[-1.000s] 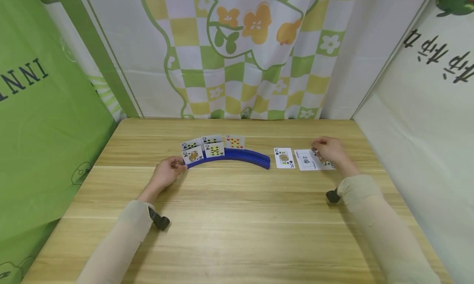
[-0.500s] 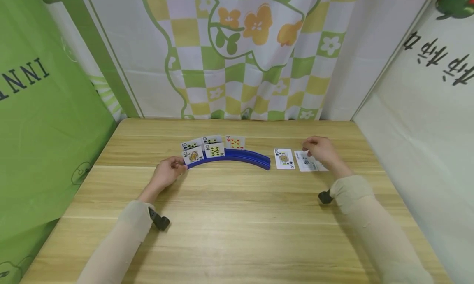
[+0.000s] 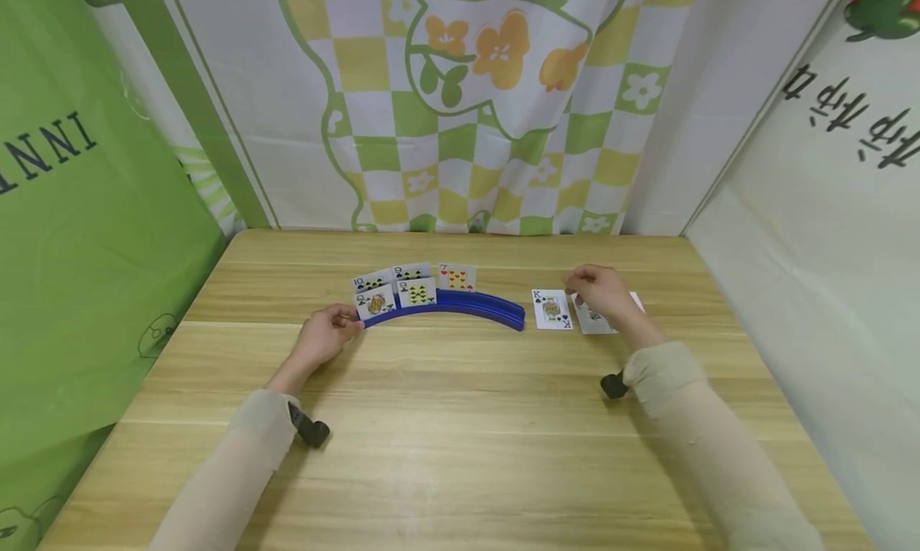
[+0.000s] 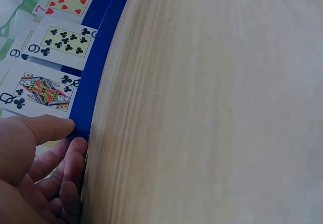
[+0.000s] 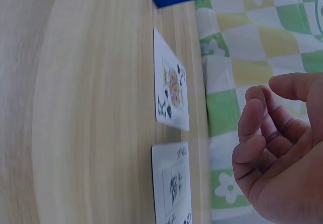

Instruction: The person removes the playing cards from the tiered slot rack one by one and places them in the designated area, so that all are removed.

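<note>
A curved blue card holder stands on the wooden table with several cards upright in it, among them a queen of clubs, a nine of clubs and a seven of hearts. My left hand pinches the holder's left end between thumb and fingers. To the right a king of spades lies face up beside a second face-up card. My right hand hovers just above that second card with its fingers loosely curled and holding nothing. A third card behind the hand is mostly hidden.
A checked flower curtain hangs behind the table's far edge. A green panel closes the left side and a white panel the right. Bare wood fills the near half of the table.
My right hand has moved left, from over the rightmost card to above the middle card near the king. The left hand and the holder have not moved.
</note>
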A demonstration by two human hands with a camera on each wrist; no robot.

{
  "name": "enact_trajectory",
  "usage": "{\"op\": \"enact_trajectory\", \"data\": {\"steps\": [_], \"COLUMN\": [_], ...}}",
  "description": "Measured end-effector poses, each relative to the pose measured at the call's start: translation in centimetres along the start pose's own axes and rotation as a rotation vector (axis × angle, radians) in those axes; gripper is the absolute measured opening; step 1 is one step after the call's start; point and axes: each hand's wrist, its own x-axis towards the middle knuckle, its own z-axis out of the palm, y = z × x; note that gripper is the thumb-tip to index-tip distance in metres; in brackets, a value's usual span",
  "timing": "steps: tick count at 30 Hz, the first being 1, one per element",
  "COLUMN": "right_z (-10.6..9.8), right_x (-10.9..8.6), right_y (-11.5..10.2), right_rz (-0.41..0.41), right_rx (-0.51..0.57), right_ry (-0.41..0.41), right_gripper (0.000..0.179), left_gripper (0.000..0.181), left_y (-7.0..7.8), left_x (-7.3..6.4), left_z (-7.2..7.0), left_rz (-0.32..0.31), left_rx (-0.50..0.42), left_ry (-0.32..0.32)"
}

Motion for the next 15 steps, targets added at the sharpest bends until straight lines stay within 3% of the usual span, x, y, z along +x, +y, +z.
{"op": "enact_trajectory", "data": {"steps": [15], "right_z": [2.1], "right_x": [0.0], "right_y": [-1.1], "right_rz": [-0.061], "right_rx": [0.045], "right_ry": [-0.028], "right_gripper": [0.032], "left_gripper": [0.038], "left_y": [0.3], "left_x": [-0.2], "left_z": [-0.1], "left_rz": [-0.01], "left_rx": [0.0], "left_ry": [-0.003]}}
